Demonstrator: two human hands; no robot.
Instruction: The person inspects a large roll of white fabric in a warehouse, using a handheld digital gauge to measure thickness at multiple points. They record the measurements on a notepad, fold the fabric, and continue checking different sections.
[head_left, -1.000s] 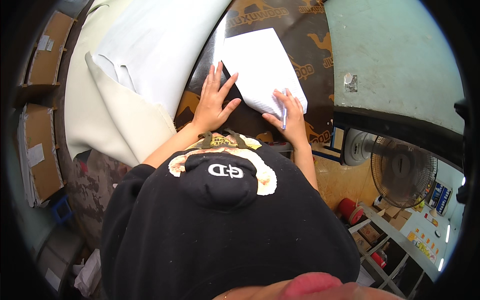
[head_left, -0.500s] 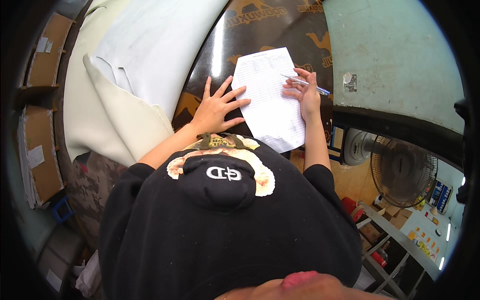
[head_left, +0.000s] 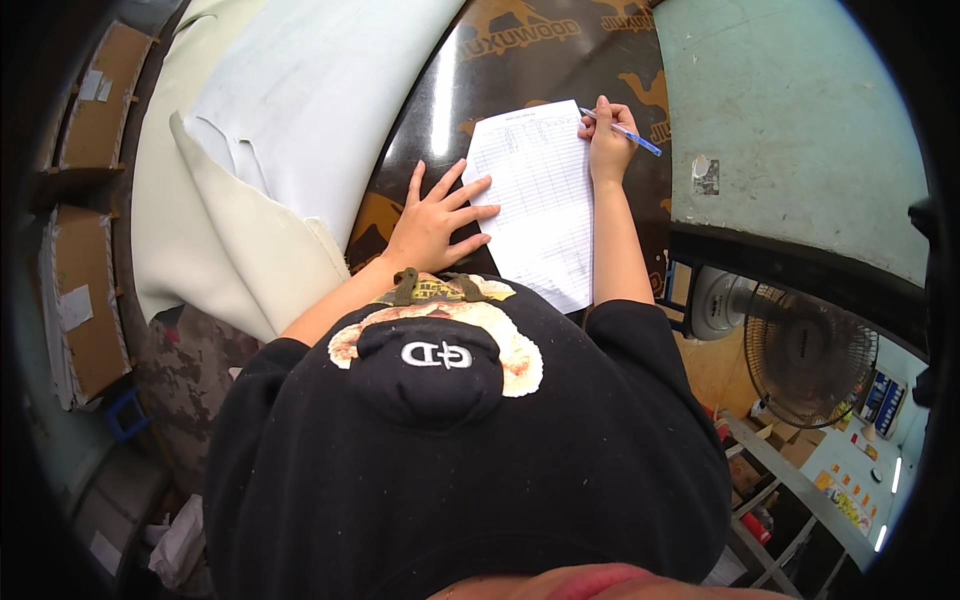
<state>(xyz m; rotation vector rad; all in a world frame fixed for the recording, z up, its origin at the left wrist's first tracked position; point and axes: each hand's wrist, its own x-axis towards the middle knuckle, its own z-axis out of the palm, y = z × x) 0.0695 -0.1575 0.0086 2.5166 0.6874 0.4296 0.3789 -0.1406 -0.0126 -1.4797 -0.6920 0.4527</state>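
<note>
White paper point(head_left: 540, 195) with ruled lines lay on the dark shiny table point(head_left: 420, 120), right in front of the person. The left hand point(head_left: 435, 220) was open and flat, fingers spread, pressing on the paper's left edge. The right hand point(head_left: 603, 135) was curled around a blue pen point(head_left: 625, 132) at the paper's top right corner. Pale cloth point(head_left: 270, 130) lay to the left.

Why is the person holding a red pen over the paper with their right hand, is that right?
Not quite: the head view shows the pen is blue, not red. The right hand does hold it at the top edge of the paper.
</note>
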